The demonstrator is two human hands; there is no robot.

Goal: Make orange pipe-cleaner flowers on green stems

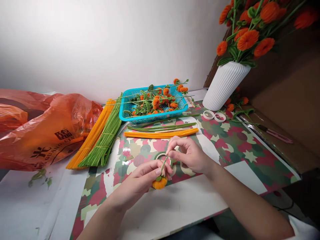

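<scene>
A yellow-orange pipe-cleaner flower [160, 183] hangs head down between my hands, its green stem running up and to the right. My left hand [150, 176] pinches it near the green base, just above the petals. With thumb and index finger, my right hand [186, 153] grips the far end of the thin stem. Partly hidden behind the stem and fingers, a roll of green tape [160, 154] lies on the table. Just beyond my hands are a row of yellow pipe cleaners [161, 133] and several green ones [162, 127].
A blue basket [120, 111] holds orange flowers and green leaves. To its left lie yellow [87, 143] and green pipe-cleaner bundles [105, 141], beside an orange plastic bag [55, 130]. A white ribbed vase [223, 86] with orange flowers, two white tape rolls [220, 117] and a pink-handled tool [278, 135] stand or lie right.
</scene>
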